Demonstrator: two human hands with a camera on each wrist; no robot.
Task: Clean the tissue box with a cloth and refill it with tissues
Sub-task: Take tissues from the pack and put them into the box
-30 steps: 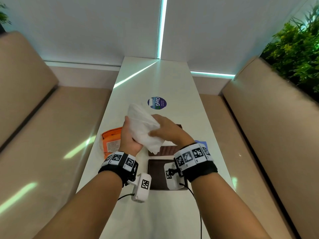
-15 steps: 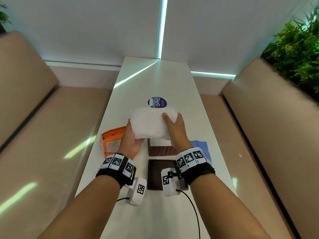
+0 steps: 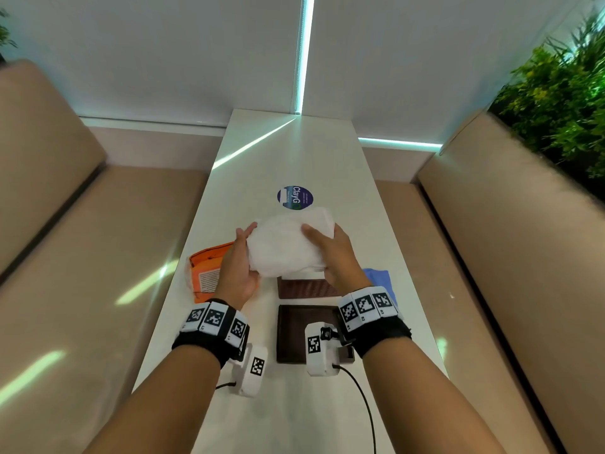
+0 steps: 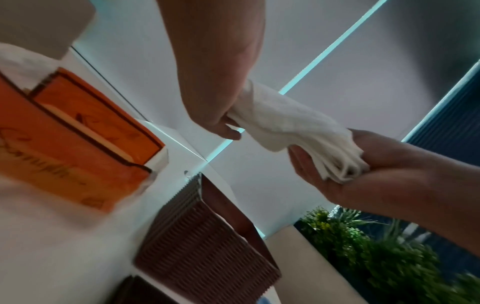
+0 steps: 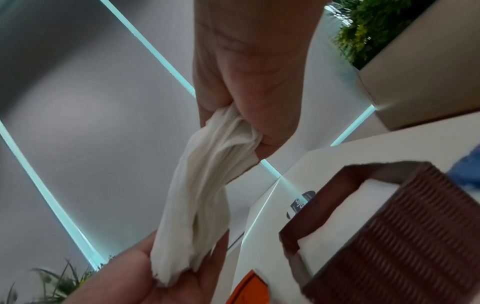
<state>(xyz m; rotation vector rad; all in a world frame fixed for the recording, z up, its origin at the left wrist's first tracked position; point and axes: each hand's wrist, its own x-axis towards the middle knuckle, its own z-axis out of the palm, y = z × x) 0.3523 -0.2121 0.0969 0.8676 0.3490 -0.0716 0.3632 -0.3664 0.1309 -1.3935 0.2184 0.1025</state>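
Observation:
I hold a stack of white tissues (image 3: 288, 244) between both hands, above the table. My left hand (image 3: 240, 253) grips its left end and my right hand (image 3: 330, 247) pinches its right end. In the left wrist view the tissues (image 4: 285, 121) stretch from my left hand (image 4: 215, 98) to my right hand (image 4: 363, 174). The open brown ribbed tissue box (image 3: 307, 286) stands just below and nearer to me, with something white inside (image 5: 350, 205). Its dark lid (image 3: 294, 332) lies flat in front of it. A blue cloth (image 3: 379, 280) lies right of the box.
An orange tissue pack (image 3: 209, 273) lies left of the box on the narrow white table (image 3: 294, 152). A round dark sticker (image 3: 294, 198) sits just beyond the tissues. Beige bench seats (image 3: 98, 257) flank the table, with green plants (image 3: 563, 93) at the right.
The tissue stack has turned from steeply tilted to lying across between my hands, and my right hand has shifted from its front to its right end.

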